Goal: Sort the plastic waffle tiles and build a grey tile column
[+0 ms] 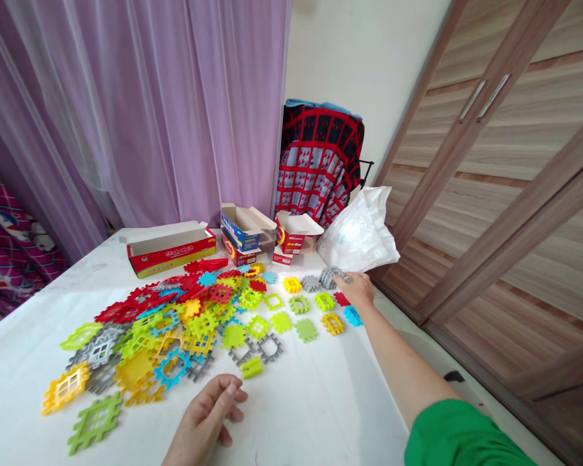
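Two hands: right hand (362,289) at right side of grey stack (326,278), closure I cannot tell; left hand (212,411), half-curled, empty, nearest lime piece (251,368)

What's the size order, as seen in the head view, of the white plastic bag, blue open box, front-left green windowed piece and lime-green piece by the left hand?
1. White plastic bag
2. Blue open box and green windowed piece: unsure, the piece is nearer the camera
3. Lime-green piece by the left hand

1 bright green sleeve (459,433) above a bare right forearm (408,362); bare left hand (214,411) and bare right hand (358,291).
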Available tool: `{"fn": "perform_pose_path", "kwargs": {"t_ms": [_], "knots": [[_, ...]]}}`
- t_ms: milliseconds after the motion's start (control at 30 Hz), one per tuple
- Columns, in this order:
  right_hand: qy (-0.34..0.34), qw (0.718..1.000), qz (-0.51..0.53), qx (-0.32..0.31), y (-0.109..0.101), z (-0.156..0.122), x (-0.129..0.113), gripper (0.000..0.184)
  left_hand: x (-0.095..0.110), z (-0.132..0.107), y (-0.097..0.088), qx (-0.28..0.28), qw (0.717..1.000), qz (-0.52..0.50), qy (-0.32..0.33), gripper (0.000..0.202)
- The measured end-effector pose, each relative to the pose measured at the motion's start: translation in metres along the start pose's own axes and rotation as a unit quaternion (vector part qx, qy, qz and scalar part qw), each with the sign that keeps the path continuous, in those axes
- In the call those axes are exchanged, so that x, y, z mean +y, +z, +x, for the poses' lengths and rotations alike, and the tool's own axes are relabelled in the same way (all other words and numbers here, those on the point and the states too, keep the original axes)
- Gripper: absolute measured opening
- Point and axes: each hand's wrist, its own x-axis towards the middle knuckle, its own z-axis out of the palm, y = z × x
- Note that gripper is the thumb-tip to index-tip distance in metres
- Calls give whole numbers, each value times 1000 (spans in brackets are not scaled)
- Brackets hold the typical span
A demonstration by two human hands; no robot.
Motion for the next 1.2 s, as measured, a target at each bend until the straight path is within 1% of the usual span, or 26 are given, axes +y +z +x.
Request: {"fn": "perform_pose_path", "kwargs": {"t_ms": [200, 367, 633, 933, 1200], "knots": [[-9, 1000, -18, -17, 9, 10, 1, 43, 0, 1, 0, -3, 1000, 5, -6, 70], [-21, 999, -29, -15, 12, 16, 2, 44, -1, -1, -3, -6, 1000, 4, -2, 64], [-32, 998, -41, -22, 17, 21, 2, 43, 2, -1, -1, -1, 1000, -6, -5, 65], [-27, 998, -45, -46, 16, 25, 4, 47, -6, 0, -4, -6, 1000, -10, 6, 63], [-24, 998, -35, -54, 16, 25, 5, 51, -3, 0, -4, -5, 1000, -10, -2, 64]]}}
